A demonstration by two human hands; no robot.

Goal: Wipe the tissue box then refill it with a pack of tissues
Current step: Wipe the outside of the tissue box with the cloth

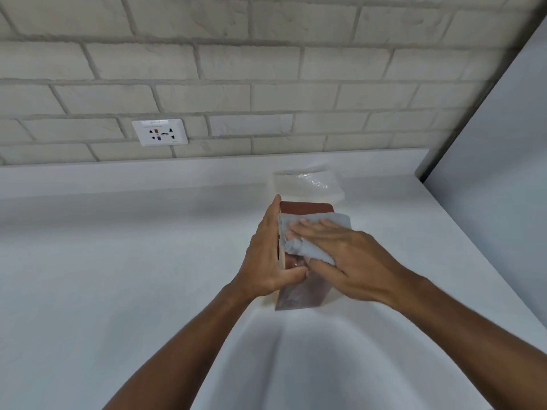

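I see the brown tissue box point(302, 294) on the white counter point(118, 261), clamped in my left hand point(266, 255) — fingers along its left side, thumb hooked over the near top. My right hand point(349, 255) lies flat, its straight fingers pressing a grey cloth point(297, 247) onto the box top. Just beyond the fingertips lies the pack of tissues point(307, 184) — clear-wrapped, behind the box.
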